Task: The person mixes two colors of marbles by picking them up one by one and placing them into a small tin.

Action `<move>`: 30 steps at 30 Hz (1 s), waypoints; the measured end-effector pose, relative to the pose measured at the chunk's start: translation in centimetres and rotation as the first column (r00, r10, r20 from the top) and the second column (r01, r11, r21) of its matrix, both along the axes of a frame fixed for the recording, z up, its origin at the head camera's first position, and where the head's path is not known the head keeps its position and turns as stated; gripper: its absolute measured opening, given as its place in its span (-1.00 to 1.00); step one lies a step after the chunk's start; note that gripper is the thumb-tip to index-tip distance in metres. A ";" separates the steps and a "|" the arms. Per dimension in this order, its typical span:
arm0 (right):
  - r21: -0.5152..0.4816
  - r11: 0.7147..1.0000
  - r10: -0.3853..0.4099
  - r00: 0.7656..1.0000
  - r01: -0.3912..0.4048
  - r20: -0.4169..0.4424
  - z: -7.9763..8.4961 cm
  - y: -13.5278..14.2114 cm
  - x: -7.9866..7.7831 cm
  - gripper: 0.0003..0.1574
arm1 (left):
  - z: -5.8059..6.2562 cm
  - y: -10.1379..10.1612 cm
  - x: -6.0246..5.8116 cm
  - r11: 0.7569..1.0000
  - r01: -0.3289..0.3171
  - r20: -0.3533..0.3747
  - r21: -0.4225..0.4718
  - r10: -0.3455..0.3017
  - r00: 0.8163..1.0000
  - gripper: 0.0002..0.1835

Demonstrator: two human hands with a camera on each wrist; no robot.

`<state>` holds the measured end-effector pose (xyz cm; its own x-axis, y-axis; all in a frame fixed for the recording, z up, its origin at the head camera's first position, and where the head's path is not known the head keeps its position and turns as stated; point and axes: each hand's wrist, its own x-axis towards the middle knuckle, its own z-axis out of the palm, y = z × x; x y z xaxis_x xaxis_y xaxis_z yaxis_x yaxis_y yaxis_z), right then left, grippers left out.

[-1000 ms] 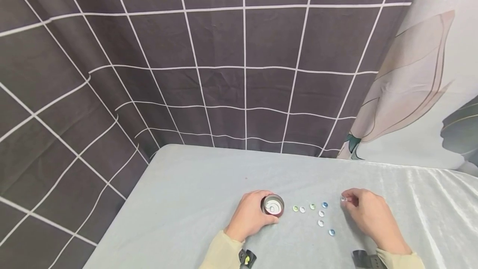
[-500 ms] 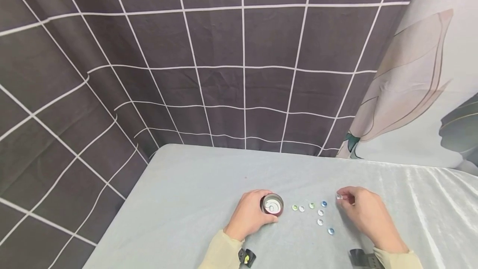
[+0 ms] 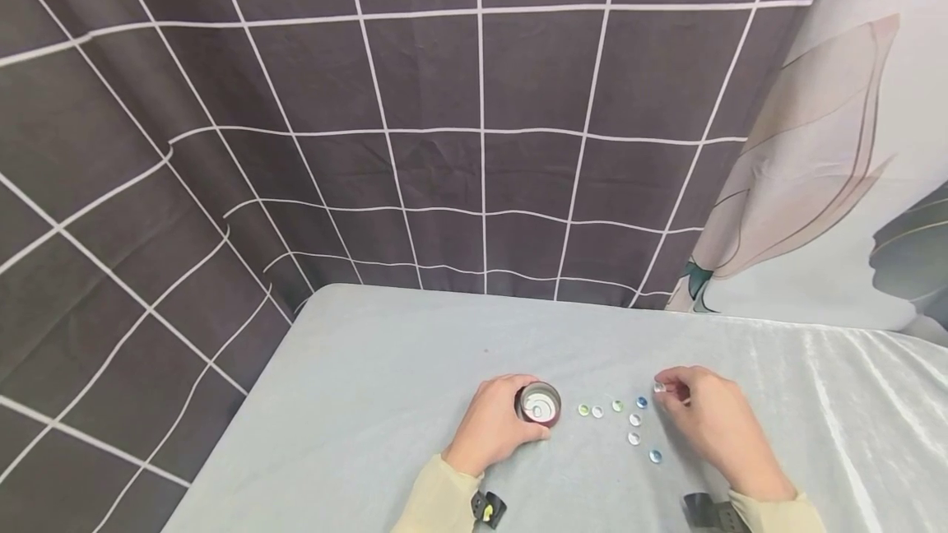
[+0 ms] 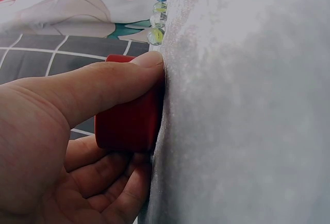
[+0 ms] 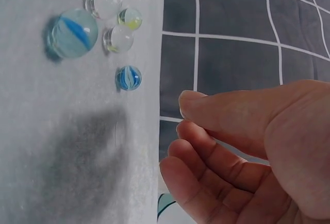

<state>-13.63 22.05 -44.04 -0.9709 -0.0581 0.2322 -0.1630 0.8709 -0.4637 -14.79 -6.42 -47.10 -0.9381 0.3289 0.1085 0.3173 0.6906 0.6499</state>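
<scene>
My left hand (image 3: 498,422) holds a small round red container (image 4: 129,123) upright on the cloth, thumb on one side and fingers around the other. From the head view its open top shows a dark rim and a pale inside. My right hand (image 3: 714,418) pinches a clear marble (image 3: 659,387) between thumb and fingertips, just above the cloth; in the right wrist view the fingers hide that marble. Nearest to this hand lies a blue-swirled marble (image 5: 129,78). Left of it are a green marble (image 3: 618,405) and several others, with a larger blue one (image 5: 73,33) toward the front.
A pale velvety cloth (image 3: 385,385) covers the table. Dark curtain with white grid lines (image 3: 422,171) hangs behind and at the left, and a floral curtain (image 3: 815,187) at the back right. Near the container lie a green marble (image 3: 583,410) and a clear one (image 3: 597,412).
My right hand has moved left with the clear marble, closer to the blue marble at the back. The left hand and the container have stayed in place.
</scene>
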 end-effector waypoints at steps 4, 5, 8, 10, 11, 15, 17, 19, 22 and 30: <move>-0.002 1.000 0.012 1.000 -0.012 -0.016 0.1 -0.3 0.0 -0.83 | 0.0 0.0 -0.1 1.000 0.003 -0.006 0.003 -0.002 1.000 -0.40; -0.003 1.000 0.016 1.000 -0.016 -0.019 0.2 -0.4 0.0 -0.83 | 0.0 0.0 -0.1 1.000 0.003 -0.008 0.004 -0.003 1.000 -0.39; -0.010 1.000 0.028 0.999 -0.028 -0.028 0.2 -0.7 0.1 -0.83 | 0.0 0.0 -0.1 1.000 0.005 -0.016 -0.002 -0.005 1.000 -0.39; -0.015 0.999 0.031 0.999 -0.032 -0.032 0.2 -0.9 0.2 -0.83 | 0.0 0.0 0.0 1.000 0.005 -0.010 -0.003 -0.005 1.000 -0.39; -0.017 0.999 0.031 0.999 -0.031 -0.035 0.2 -1.0 0.2 -0.84 | 0.0 0.0 0.0 1.000 0.005 -0.008 -0.004 -0.005 1.000 -0.39; -0.020 0.999 0.027 0.998 -0.028 -0.053 0.2 -1.3 0.4 -0.85 | 0.0 0.0 0.0 1.000 0.006 0.001 -0.002 -0.006 1.000 -0.39; -0.018 0.999 0.032 0.997 -0.033 -0.065 0.1 -1.5 0.4 -0.86 | 0.0 0.1 0.0 1.000 0.004 0.003 0.001 -0.004 1.000 -0.38; -0.013 0.999 0.040 0.996 -0.041 -0.076 0.0 -1.7 0.4 -0.86 | 0.0 0.1 0.0 1.000 0.002 0.008 0.004 -0.002 1.000 -0.38; -0.007 0.999 0.049 0.995 -0.050 -0.086 -0.1 -2.0 0.3 -0.85 | 0.1 0.1 0.0 1.000 -0.001 0.012 0.009 0.001 1.000 -0.38; -0.003 0.998 0.058 0.994 -0.058 -0.096 0.0 -2.7 0.4 -0.84 | 0.1 -0.1 0.1 1.000 -0.003 0.017 0.015 0.003 1.000 -0.39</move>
<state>-13.22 19.37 -44.03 -0.9391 -0.1122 0.3247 -0.2573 0.8560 -0.4484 -14.68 -6.47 -46.98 -0.9407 0.3248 0.0978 0.3044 0.6813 0.6657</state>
